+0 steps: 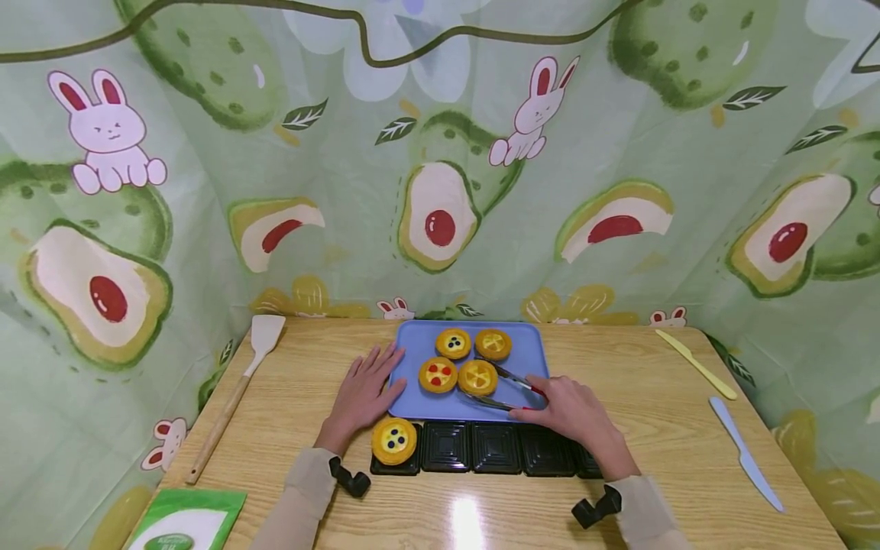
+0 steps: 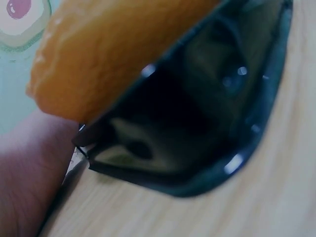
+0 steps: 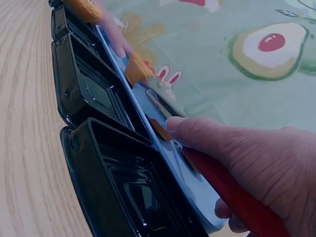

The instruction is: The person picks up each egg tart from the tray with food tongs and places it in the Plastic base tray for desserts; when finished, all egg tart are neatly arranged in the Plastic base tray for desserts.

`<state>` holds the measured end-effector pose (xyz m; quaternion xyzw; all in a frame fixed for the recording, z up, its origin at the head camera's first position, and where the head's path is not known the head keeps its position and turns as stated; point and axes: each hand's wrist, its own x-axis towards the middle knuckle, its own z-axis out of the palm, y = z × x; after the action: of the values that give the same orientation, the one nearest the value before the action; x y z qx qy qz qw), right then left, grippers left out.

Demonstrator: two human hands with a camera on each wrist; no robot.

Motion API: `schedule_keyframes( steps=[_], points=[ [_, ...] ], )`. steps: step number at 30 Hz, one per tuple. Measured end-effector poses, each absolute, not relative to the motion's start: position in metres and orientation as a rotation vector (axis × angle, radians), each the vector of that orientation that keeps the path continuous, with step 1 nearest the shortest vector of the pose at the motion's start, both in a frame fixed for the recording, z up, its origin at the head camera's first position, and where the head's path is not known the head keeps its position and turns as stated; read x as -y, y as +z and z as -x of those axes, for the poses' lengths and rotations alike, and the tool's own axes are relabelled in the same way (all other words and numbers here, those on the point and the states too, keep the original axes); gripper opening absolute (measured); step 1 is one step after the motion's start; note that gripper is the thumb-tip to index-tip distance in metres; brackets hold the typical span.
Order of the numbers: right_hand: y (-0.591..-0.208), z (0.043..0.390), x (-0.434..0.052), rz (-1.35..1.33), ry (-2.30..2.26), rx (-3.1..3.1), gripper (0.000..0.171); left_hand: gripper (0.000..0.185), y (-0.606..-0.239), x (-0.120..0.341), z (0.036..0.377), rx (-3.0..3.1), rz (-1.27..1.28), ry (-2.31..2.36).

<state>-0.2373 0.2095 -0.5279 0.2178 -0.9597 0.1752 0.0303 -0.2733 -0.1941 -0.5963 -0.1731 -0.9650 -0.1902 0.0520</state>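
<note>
My right hand (image 1: 571,409) grips red-handled metal tongs (image 1: 505,373), thumb and fingers on the two handles. The spread tong arms reach around a plain-topped egg tart (image 1: 477,378) on the blue tray (image 1: 529,344). Three more tarts lie there: one with red dots (image 1: 438,375), one with dark berries (image 1: 453,344), and another plain-topped one (image 1: 493,344). My left hand (image 1: 367,386) rests with fingers extended on the tray's left edge. A dark-berry tart (image 1: 394,441) sits in the leftmost compartment of the black compartment tray (image 1: 447,446), close to my left wrist.
A white spatula (image 1: 237,386) with a wooden handle lies at left, above a green and white packet (image 1: 189,519). At right lie a yellow knife (image 1: 696,363) and a blue knife (image 1: 745,452). A patterned curtain (image 1: 440,191) hangs behind the wooden table (image 1: 619,351).
</note>
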Motion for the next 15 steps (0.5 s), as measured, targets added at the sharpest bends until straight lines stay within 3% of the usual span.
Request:
schedule_keyframes(
  steps=[15],
  points=[
    [-0.5256, 0.2367, -0.207, -0.665, 0.528, 2.988, 0.055, 0.067, -0.5934, 0.1929, 0.2715, 2.928, 0.525, -0.609]
  ],
)
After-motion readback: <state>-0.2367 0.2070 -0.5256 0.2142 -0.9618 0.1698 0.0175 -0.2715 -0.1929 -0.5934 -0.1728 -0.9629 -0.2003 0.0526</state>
